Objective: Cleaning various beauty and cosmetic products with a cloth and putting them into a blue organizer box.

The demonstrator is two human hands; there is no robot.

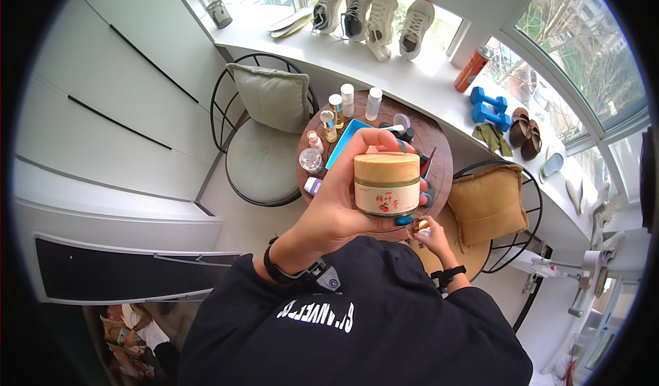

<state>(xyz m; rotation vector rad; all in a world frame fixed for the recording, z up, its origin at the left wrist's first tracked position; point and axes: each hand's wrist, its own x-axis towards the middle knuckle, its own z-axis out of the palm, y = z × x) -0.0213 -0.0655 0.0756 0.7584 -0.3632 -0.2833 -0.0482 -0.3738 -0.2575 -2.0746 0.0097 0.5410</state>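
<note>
My left hand (337, 195) holds up a round cosmetic jar (386, 196) close to the camera. The jar has a wood-grain lid (387, 167) seated on it and a pale label with red writing and a fruit picture. Blue-green nails show around its edge. Lower and to the right, near the table's front edge, my right hand (436, 238) pinches a small gold-and-white item (424, 226) too small to name. Behind the jar lies a bright blue tray (340, 150) on the round carved wooden table (437, 139); the left hand partly covers it.
White-capped bottles (347, 100), gold-topped bottles (328, 126), a clear round tub (311, 160) and a purple-and-white container (312, 186) stand along the table's left side. Cushioned chairs flank it. The windowsill carries sneakers (382, 15), blue dumbbells (490, 109) and an orange can (471, 69).
</note>
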